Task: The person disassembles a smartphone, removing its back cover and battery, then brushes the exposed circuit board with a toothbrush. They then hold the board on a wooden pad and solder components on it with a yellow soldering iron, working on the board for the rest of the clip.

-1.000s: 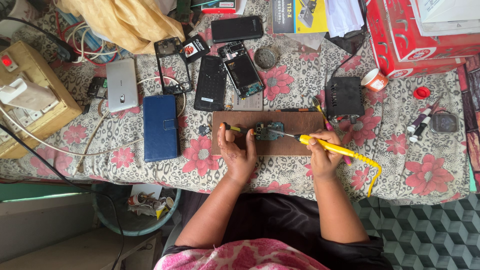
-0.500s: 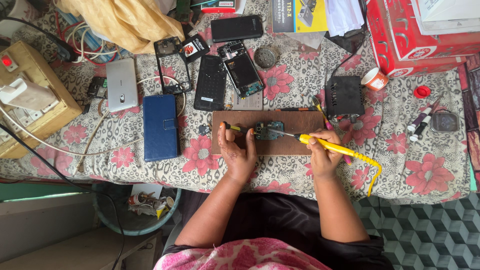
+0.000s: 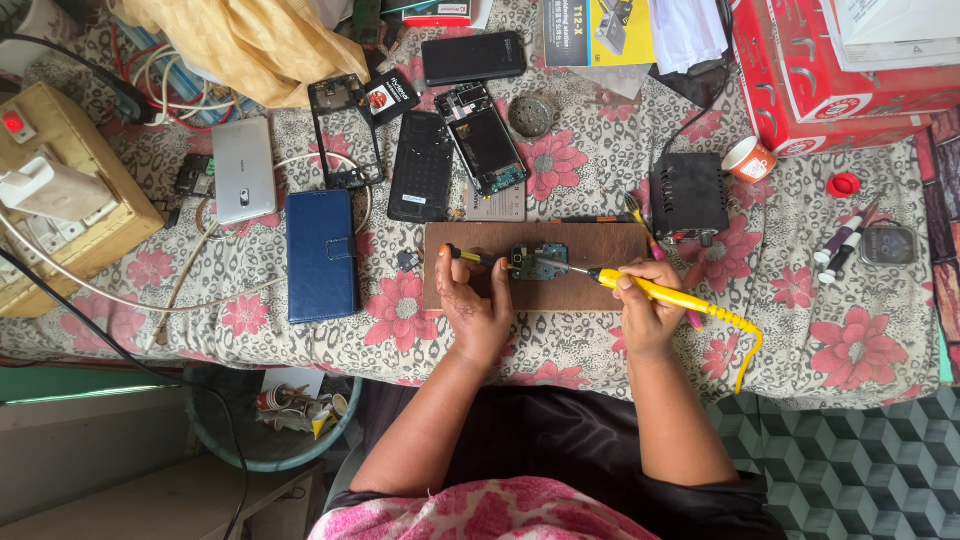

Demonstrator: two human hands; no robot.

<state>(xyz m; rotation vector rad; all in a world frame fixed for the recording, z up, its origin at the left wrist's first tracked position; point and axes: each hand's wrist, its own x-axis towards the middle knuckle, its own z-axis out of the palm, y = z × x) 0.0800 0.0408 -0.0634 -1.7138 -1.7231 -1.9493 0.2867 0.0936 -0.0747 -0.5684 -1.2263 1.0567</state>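
A small circuit board [image 3: 538, 262] lies on a brown wooden board [image 3: 600, 250] on the flowered tablecloth. My left hand [image 3: 475, 305] rests on the wooden board and holds a thin black tool with an orange tip [image 3: 466, 256] against the circuit board's left side. My right hand [image 3: 648, 310] grips a yellow soldering iron [image 3: 670, 293], whose metal tip reaches leftward onto the circuit board. The iron's yellow cord [image 3: 748, 350] curls down off the table edge.
Opened phones and back covers [image 3: 420, 165], a blue wallet case [image 3: 321, 255], a silver phone [image 3: 243, 168] and a black soldering station [image 3: 688, 193] lie beyond the board. A wooden switch box [image 3: 70, 190] stands left, red boxes [image 3: 830, 90] at the back right, a bin [image 3: 270, 420] below.
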